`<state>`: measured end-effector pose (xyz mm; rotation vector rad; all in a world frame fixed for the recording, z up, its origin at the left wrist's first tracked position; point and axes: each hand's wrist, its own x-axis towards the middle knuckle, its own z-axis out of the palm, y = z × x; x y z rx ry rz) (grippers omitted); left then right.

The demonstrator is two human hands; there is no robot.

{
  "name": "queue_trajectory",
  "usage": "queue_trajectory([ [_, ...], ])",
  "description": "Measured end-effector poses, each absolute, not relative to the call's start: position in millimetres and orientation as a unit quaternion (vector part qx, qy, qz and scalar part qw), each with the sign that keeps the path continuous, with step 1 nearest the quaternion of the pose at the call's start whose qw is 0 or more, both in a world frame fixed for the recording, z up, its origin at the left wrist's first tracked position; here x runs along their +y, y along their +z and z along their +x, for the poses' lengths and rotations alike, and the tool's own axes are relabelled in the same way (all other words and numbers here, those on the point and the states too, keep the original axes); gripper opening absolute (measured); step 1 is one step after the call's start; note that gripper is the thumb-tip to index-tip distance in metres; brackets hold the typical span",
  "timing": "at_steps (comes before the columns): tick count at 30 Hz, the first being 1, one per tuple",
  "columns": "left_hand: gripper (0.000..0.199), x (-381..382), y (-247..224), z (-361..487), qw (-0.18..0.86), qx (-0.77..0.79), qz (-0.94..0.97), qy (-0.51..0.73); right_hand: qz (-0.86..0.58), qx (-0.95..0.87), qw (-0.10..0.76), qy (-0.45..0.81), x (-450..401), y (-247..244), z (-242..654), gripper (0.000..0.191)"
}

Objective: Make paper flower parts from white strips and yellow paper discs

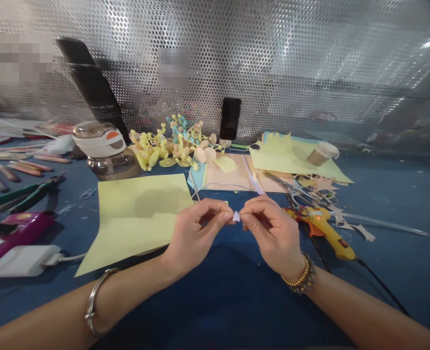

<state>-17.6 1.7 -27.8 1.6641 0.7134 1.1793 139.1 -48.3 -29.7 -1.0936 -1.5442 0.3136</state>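
Note:
Between both hands is a tiny pale lilac piece (236, 217), folded or pointed in shape; it looks like paper, though it is too small to be sure. My left hand (196, 231) pinches its left side between thumb and forefinger. From the other side, the thumb and forefinger of my right hand (273, 231) grip it too. The hands hover above the blue table (215, 296), fingertips almost touching. A yellow-green paper sheet (138, 214) lies beside and partly behind my left hand. Just right of my right hand is a yellow hot glue gun (328, 231).
Yellow and blue paper flowers (174, 143) lie at the back, near an upright phone (230, 119). On the left are a glass jar (107, 150), green-handled pliers (25, 194) and a purple power strip (21, 233). Scissors (291, 187), paper scraps and a tape roll (320, 154) lie right.

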Motion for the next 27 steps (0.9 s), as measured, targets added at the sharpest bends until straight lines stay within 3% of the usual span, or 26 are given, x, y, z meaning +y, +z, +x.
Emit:
queue_trajectory([
  [13, 0.011, 1.1, -28.0, -13.8, 0.545, 0.325, 0.598, 0.489, -0.46, -0.659, 0.589, 0.083, -45.9, -34.0, 140.4, 0.009],
  [27, 0.006, 2.6, -28.0, -13.8, 0.564, 0.288, 0.606, 0.482, -0.438, -0.633, 0.606, 0.201, -43.7, -36.1, 143.9, 0.012],
])
